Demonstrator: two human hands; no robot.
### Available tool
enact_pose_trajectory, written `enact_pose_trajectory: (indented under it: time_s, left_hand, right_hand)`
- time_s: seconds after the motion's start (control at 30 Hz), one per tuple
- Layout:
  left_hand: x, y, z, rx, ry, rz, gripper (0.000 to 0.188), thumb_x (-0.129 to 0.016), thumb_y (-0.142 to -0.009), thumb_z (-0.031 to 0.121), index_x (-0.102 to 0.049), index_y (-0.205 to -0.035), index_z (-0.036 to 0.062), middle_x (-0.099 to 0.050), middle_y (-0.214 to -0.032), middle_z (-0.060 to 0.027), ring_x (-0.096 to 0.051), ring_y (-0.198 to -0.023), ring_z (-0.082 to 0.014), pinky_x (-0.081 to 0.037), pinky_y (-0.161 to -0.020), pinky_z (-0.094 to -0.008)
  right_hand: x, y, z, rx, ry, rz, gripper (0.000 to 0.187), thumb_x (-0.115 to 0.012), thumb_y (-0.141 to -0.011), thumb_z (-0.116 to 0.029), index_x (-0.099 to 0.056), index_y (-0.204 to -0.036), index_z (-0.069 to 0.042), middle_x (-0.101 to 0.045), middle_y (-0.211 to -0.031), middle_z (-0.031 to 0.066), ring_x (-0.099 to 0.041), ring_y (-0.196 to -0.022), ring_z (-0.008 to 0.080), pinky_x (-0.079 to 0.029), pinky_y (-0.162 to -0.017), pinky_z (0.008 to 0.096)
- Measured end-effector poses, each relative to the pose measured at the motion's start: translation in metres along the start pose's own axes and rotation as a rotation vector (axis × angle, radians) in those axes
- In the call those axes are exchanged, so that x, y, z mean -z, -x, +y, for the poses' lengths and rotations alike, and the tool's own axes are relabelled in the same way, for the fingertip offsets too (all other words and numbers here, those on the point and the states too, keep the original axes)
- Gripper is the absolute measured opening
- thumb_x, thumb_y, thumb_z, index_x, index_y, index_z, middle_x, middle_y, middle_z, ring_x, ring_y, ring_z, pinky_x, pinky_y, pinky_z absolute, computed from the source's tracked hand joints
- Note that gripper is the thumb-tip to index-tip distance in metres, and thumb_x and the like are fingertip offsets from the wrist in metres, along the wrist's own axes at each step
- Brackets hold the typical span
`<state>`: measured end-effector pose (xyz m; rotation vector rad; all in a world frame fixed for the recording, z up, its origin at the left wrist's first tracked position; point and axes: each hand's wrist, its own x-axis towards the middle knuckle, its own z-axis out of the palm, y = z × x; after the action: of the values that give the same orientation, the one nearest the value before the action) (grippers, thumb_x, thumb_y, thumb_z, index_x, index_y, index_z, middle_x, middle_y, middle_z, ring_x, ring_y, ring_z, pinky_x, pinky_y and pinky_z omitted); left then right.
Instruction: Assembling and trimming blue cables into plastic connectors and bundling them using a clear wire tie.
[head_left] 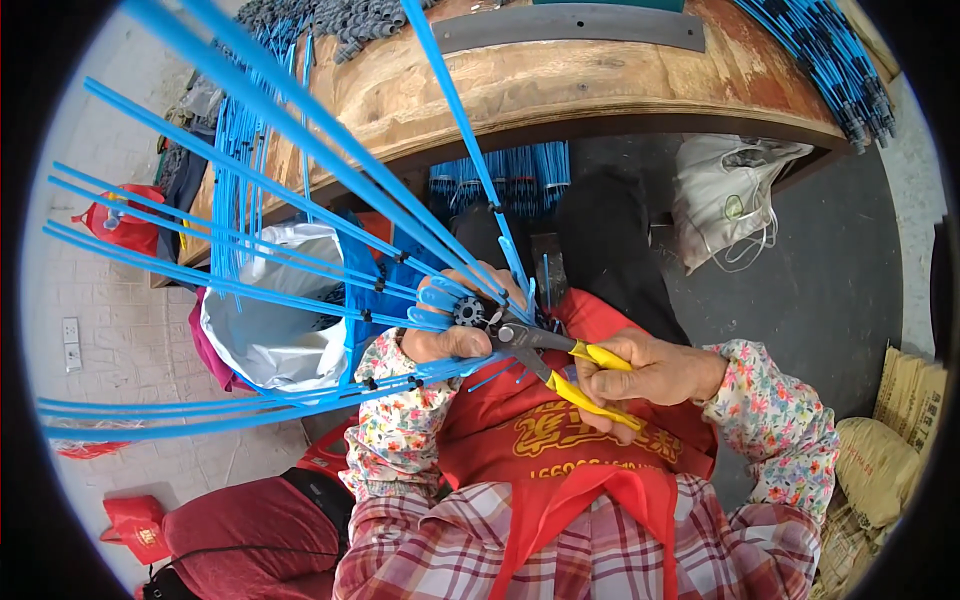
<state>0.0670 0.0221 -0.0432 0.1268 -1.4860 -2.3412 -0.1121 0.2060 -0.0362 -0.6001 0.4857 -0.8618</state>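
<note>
My left hand (pixel 450 338) is closed around a round dark hub (pixel 468 312), from which several long blue ribs (pixel 250 250) fan out to the left and upward. Black clips sit along the ribs. In my right hand (pixel 650 368) are pliers (pixel 555 355) with yellow handles, the fingers wrapped around both grips. The jaws reach the right side of the hub, close to my left fingers. Whether they touch a wire or a rib there, I cannot make out. The hub is held over my lap, above the red apron (pixel 600 455).
A wooden workbench (pixel 600 85) curves across the far side, with grey parts (pixel 350 25) and a metal strip (pixel 570 30) on it. Blue rib bundles (pixel 830 60) lie at its right end. An open bag with white lining (pixel 275 335) stands left; a white plastic bag (pixel 730 195) hangs right.
</note>
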Motion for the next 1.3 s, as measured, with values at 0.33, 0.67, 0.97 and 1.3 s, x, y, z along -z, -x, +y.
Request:
enact_pose_trajectory:
  time_s: [0.33,0.67,0.97,1.3]
  left_hand:
    - [0.007,-0.018,-0.003,0.023,-0.007,-0.071,0.048,-0.079,-0.072,0.03,-0.056,-0.096,-0.0047,-0.059,-0.082,-0.0139,-0.056,-0.074,-0.0194,-0.044,-0.066,-0.0315]
    - [0.001,-0.004,-0.006,0.033,0.034,-0.057,0.044,-0.082,-0.068,0.022,-0.058,-0.096,-0.0009,-0.061,-0.084,-0.0135,-0.057,-0.076,-0.02,-0.045,-0.07,-0.0337]
    - [-0.007,-0.013,-0.003,0.148,-0.064,-0.073,0.036,-0.079,-0.07,0.015,-0.058,-0.095,-0.0009,-0.062,-0.086,-0.013,-0.061,-0.082,-0.0204,-0.048,-0.076,-0.0328]
    - [-0.004,-0.022,-0.014,-0.105,-0.211,0.287,0.022,-0.064,-0.08,0.01,-0.058,-0.097,-0.0026,-0.064,-0.088,-0.0133,-0.062,-0.076,-0.0181,-0.05,-0.069,-0.0276]
  right_hand:
    - [-0.015,-0.007,0.016,0.106,-0.013,0.153,0.026,-0.048,-0.097,-0.029,-0.041,-0.087,-0.006,-0.058,-0.068,0.008,-0.057,-0.054,0.0124,-0.041,-0.047,0.0233]
    - [-0.036,0.017,-0.039,-0.056,0.459,0.308,0.031,-0.05,-0.096,-0.032,-0.05,-0.091,-0.002,-0.054,-0.066,0.0035,-0.054,-0.052,0.009,-0.044,-0.049,0.0237]
    - [-0.035,0.028,-0.061,0.006,1.125,0.383,0.032,-0.056,-0.091,-0.032,-0.052,-0.092,0.0,-0.055,-0.065,0.0159,-0.056,-0.057,0.0302,-0.044,-0.054,0.037]
    - [-0.025,0.006,-0.06,0.051,1.401,0.638,0.036,-0.062,-0.085,-0.033,-0.051,-0.087,0.002,-0.056,-0.069,0.0227,-0.056,-0.069,0.042,-0.042,-0.059,0.0473]
